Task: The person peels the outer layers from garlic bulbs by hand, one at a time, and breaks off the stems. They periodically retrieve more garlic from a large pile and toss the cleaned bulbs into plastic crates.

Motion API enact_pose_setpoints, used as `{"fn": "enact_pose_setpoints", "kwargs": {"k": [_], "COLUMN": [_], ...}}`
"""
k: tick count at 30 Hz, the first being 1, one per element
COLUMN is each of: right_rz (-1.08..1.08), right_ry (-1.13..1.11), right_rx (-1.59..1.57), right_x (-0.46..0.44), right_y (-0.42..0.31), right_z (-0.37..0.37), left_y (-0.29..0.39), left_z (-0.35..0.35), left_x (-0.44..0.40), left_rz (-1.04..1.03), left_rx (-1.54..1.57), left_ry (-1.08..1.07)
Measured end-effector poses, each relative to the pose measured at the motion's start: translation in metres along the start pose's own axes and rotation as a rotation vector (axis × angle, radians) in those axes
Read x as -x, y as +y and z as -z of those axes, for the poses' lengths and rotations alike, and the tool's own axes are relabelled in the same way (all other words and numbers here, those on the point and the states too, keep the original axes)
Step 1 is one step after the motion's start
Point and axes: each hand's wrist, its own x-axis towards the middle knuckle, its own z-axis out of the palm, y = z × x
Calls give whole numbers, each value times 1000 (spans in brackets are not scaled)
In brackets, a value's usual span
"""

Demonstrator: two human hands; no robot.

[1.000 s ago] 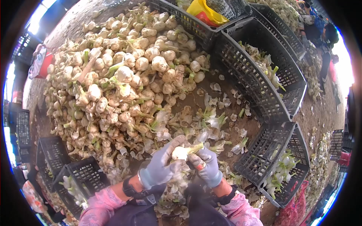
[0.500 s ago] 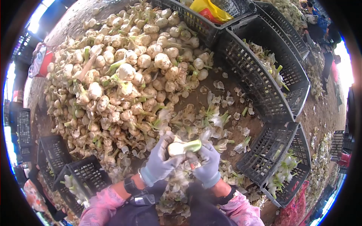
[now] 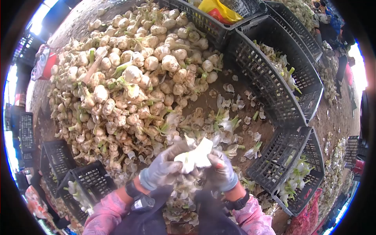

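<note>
your left hand (image 3: 166, 163): gloved, pinching one garlic bulb (image 3: 188, 160). the bulb: between your hands, nearer the left, its stalk (image 3: 205, 147) slanting away and rightward. your right hand (image 3: 222, 171): fingers curled beside the stalk; grip, if any, too blurred to tell.

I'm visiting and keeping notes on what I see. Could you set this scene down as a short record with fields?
left hand: gloved, holding pale garlic
right hand: gloved, fingers at the garlic's other side; blurred
pile: many garlic bulbs, ahead and to the left
ground: loose pale skins scattered beside the pile
right crate: black, slatted, with white, green-stemmed garlic inside
left crate: black, beside more white garlic
bag: yellow and red, at a crate near the top
</note>
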Motion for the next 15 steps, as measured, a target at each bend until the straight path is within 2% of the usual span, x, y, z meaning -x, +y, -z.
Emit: {"fn": "enact_pose_setpoints", "kwargs": {"k": [1, 2, 3, 5, 6, 8, 10, 13, 14, 15], "right_rz": [214, 399, 742, 834, 878, 849, 763, 610, 595, 636], "right_ry": [53, 217, 328, 253, 215, 135, 250, 208, 130, 167], "right_rx": [489, 985, 1331, 1409, 1448, 738, 191, 986, 1178, 1134], "right_x": [-6, -11, -16, 3, 11, 13, 18, 15, 14, 8], "right_y": [-8, -16, -19, -25, -27, -28, -29, -20, -17, -10], "right_z": [6, 13, 10, -17, -25, -18, -31, -33, -33, -37], "left_y": [0, -1, -4, -15, -12, -5, -4, -17, -19, -22], "left_z": [-2, 2, 2, 0, 0, -9, -8, -4, -6, -1], "left_x": [-1, -2, -4, -7, -10, -13, -11, -12, -13, -12], "left_rz": [-42, -86, -165, -323, -337, -372, -388, -409, -400, -437], "left_rx": [-13, -194, -305, -519, -532, -404, -340, -377, -558, -667], "left_ry": [53, 122, 148, 203, 176, 257, 315, 296, 352, 333]}}
